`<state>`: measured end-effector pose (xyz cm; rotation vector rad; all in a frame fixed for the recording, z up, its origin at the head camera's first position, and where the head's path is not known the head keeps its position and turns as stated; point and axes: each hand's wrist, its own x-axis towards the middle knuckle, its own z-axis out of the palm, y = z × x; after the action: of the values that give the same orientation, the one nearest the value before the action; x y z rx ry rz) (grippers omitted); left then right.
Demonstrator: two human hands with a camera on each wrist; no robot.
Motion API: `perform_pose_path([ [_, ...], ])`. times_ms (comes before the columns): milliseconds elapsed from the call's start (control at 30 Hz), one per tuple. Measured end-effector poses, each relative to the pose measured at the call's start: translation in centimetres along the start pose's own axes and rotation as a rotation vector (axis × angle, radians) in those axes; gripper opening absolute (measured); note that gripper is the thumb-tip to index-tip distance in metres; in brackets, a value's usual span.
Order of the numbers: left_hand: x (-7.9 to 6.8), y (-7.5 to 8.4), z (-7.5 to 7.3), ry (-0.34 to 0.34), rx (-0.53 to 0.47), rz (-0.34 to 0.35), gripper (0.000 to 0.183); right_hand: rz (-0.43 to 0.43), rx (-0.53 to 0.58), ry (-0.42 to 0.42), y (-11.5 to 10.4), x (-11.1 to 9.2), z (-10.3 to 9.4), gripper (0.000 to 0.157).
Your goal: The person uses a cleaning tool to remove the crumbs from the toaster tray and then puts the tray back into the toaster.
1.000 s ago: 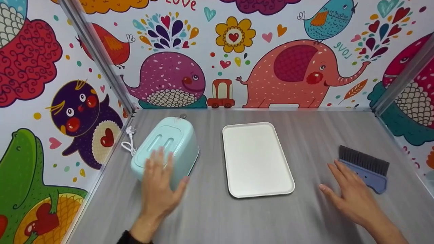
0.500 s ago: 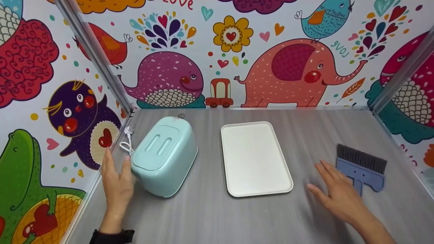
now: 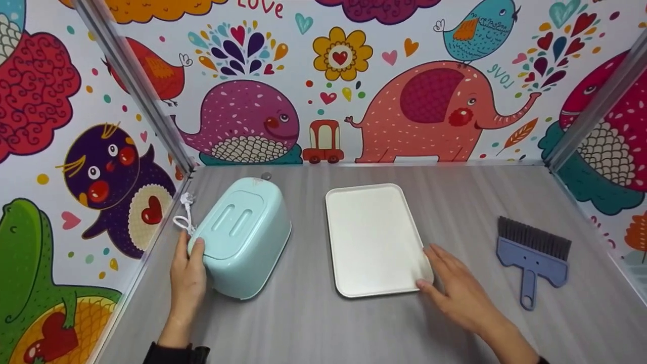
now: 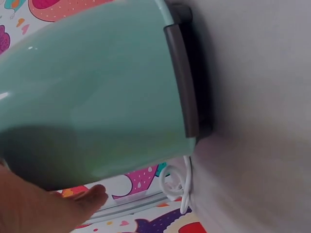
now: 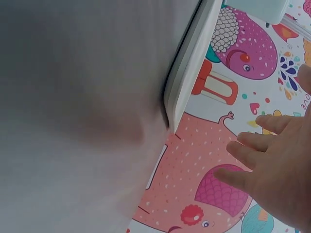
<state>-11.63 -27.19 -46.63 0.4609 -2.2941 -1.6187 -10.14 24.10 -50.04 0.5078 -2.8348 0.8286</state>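
1. Mint-green toaster [image 3: 247, 247]: in the head view it stands on the left of the grey table [image 3: 303, 328], top upward with two parallel oblong marks, its length slanting away toward the far right.
2. Head view: the left hand [image 3: 188, 275] is at the toaster's near-left corner, fingers extended along the left side, thumb apart from them at the edge of the top. A black sleeve [image 3: 172, 354] covers the wrist.
3. Head view: the right hand [image 3: 457, 288] is at the near-right part of the white tray [image 3: 376, 240], fingers extended at the right edge, thumb spread away toward the near-right corner.
4. Head view: the tray lies flat in the middle, apart from the toaster. Farther right lies a blue brush [image 3: 533, 255], dark bristles on the far side, handle toward the near side. A white cord [image 3: 189, 215] with a plug lies just left of the toaster. A wall [image 3: 384, 30] with printed animals stands at the far side.
5. Left wrist view: the toaster's smooth side fills much of the view, a dark strip [image 4: 182, 80] along its base. The left hand is beside it; I cannot tell how firmly it touches.
6. Right wrist view: the right hand's fingers are straight and spread, near the tray's raised rim; contact cannot be told here.
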Motion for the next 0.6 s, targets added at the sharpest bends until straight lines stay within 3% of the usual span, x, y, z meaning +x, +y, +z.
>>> perform_pose_path([
  [267, -0.2, -0.3, 0.6, 0.021, -0.039, 0.024, 0.063, 0.002, 0.068, 0.01, -1.1, 0.3, 1.3, 0.067],
  [600, -1.1, 0.0, 1.0, 0.042, -0.038, 0.006, 0.062, -0.027, 0.101, -0.019, -3.0, 1.4, 2.5, 0.067],
])
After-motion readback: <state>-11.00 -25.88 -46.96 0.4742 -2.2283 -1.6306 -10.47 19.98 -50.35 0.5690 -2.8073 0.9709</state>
